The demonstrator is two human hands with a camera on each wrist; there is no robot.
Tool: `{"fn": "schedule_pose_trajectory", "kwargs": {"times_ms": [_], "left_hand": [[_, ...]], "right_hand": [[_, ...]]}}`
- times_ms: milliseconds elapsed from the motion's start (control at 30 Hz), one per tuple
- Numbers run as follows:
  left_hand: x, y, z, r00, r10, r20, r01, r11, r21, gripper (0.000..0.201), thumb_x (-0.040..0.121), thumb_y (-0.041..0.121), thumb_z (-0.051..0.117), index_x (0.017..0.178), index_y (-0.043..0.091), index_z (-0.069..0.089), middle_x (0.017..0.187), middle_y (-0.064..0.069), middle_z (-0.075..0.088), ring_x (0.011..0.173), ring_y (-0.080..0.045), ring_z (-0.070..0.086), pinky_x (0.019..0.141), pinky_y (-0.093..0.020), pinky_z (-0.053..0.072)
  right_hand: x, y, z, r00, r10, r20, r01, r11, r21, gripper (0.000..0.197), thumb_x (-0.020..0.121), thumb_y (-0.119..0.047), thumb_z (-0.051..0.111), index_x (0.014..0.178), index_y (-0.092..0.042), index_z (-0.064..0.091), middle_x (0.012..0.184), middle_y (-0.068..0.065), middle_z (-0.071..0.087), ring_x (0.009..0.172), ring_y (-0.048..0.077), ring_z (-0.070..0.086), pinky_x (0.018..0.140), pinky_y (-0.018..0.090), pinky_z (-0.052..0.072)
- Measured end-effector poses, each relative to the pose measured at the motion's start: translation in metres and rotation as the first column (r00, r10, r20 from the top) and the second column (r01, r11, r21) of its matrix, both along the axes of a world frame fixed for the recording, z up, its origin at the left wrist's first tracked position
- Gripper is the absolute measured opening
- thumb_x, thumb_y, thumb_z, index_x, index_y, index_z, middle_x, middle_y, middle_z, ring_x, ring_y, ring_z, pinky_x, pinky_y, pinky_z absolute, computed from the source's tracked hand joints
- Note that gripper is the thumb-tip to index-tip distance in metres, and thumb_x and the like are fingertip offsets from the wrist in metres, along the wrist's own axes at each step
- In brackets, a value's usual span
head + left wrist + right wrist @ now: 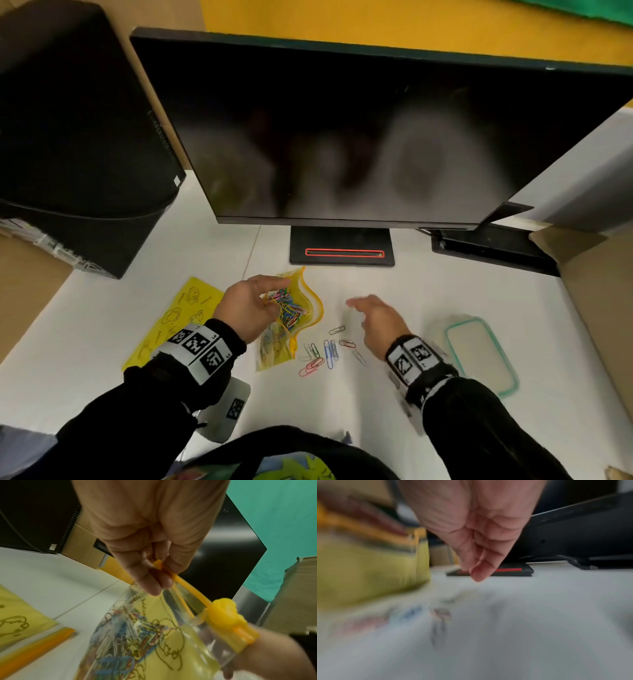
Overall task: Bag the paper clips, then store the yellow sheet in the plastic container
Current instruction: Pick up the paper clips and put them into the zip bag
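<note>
My left hand [245, 308] pinches the yellow zip rim of a clear bag [294, 315] and holds its mouth up; thumb and fingers [154, 580] squeeze the strip near the yellow slider [226, 616]. Many coloured paper clips [123, 635] lie inside the bag. Several loose paper clips [325, 353] lie on the white table just right of the bag. My right hand [371, 318] hovers above those clips with relaxed fingers [479, 573], holding nothing; its wrist view is blurred. The yellow sheet [178, 318] with line drawings lies flat to the left. The plastic container [481, 354] with a green rim sits on the right.
A large dark monitor [359, 137] on its stand [342, 246] fills the back. A black computer case [78, 137] stands at the left, a cardboard box [596, 294] at the right. A second yellow zip strip [36, 646] lies on the table by the sheet.
</note>
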State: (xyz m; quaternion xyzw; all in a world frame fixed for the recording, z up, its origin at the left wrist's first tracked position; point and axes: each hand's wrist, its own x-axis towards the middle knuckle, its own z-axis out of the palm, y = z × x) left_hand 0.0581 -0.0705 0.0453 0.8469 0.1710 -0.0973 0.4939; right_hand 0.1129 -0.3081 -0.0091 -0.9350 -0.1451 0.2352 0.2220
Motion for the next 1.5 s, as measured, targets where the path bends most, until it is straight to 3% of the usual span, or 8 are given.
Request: {"fn": "schedule_pose_trajectory", "kwargs": {"times_ms": [133,400,567,800,900,1033,1367,1500], "left_hand": [[0.002,-0.002,0.002,1.0,-0.024,-0.017,0.024,0.999,0.026,0.044,0.08,-0.004,0.057,0.115,0.019,0.067,0.125,0.004,0.059,0.067,-0.008,0.053,0.077,-0.017,0.045],[0.0,0.001,0.005,1.0,-0.019,-0.02,0.02,0.998,0.051,0.044,0.079,-0.004,0.057,0.113,0.021,0.068,0.119,-0.005,0.065,0.1,-0.036,0.06,0.087,-0.029,0.052],[0.001,-0.001,0.006,1.0,-0.02,-0.022,0.022,0.998,0.057,0.043,0.08,-0.004,0.056,0.114,0.02,0.067,0.118,-0.008,0.065,0.076,-0.017,0.054,0.08,-0.019,0.046],[0.003,-0.004,0.002,0.997,-0.068,-0.018,0.069,0.995,0.066,0.044,0.079,-0.003,0.057,0.114,0.021,0.068,0.126,0.003,0.061,0.068,-0.008,0.05,0.075,-0.015,0.043],[0.003,0.0,0.003,0.997,-0.074,-0.02,0.075,0.995,0.071,0.044,0.079,-0.002,0.057,0.114,0.023,0.068,0.125,0.003,0.061,0.074,-0.013,0.052,0.081,-0.021,0.047],[0.0,0.002,0.003,0.997,-0.069,-0.024,0.07,0.995,0.077,0.044,0.08,-0.002,0.056,0.114,0.024,0.068,0.126,0.004,0.061,0.095,-0.03,0.062,0.086,-0.022,0.048],[0.0,0.0,0.002,0.998,-0.058,-0.024,0.059,0.995,0.08,0.042,0.081,-0.002,0.056,0.114,0.022,0.067,0.127,0.003,0.06,0.104,-0.033,0.06,0.083,-0.02,0.046],[0.001,-0.001,0.002,0.997,-0.063,-0.033,0.066,0.995,0.074,0.042,0.081,-0.002,0.056,0.115,0.021,0.067,0.128,0.002,0.06,0.105,-0.033,0.06,0.084,-0.02,0.045]], "right_hand": [[-0.008,-0.015,-0.017,0.952,0.262,-0.156,-0.284,0.947,-0.146,0.067,0.084,-0.001,0.051,0.142,-0.028,0.031,0.133,0.006,0.037,0.124,0.025,0.041,0.105,0.032,0.037],[-0.014,-0.002,-0.015,0.98,0.127,-0.152,-0.162,0.954,-0.25,0.039,0.087,-0.026,0.057,0.121,-0.009,0.049,0.123,0.01,0.051,0.111,0.028,0.052,0.091,0.032,0.043],[-0.04,0.002,-0.025,0.991,0.075,-0.107,-0.109,0.931,-0.349,0.023,0.089,-0.015,0.05,0.11,-0.007,0.053,0.116,0.011,0.057,0.104,0.027,0.057,0.08,0.03,0.044],[-0.045,0.005,-0.026,0.987,0.112,-0.114,-0.143,0.936,-0.322,0.024,0.086,-0.006,0.046,0.11,-0.008,0.051,0.117,0.01,0.055,0.104,0.026,0.056,0.08,0.03,0.043],[-0.029,0.007,-0.018,0.991,0.118,-0.062,-0.129,0.969,-0.209,0.028,0.084,-0.001,0.044,0.108,-0.011,0.051,0.109,0.009,0.061,0.097,0.028,0.058,0.075,0.03,0.043],[-0.011,0.018,-0.017,0.97,0.226,-0.092,-0.242,0.939,-0.243,0.042,0.083,0.0,0.047,0.122,-0.014,0.043,0.114,0.013,0.061,0.102,0.034,0.058,0.084,0.038,0.049],[-0.004,0.027,-0.013,0.911,0.407,-0.072,-0.403,0.837,-0.371,0.023,0.083,0.002,0.049,0.105,-0.003,0.052,0.114,0.014,0.054,0.105,0.033,0.053,0.072,0.032,0.039],[-0.005,0.03,-0.009,0.912,0.4,-0.09,-0.399,0.817,-0.416,0.03,0.08,-0.002,0.052,0.109,-0.005,0.052,0.117,0.013,0.051,0.108,0.032,0.051,0.08,0.036,0.044]]}}
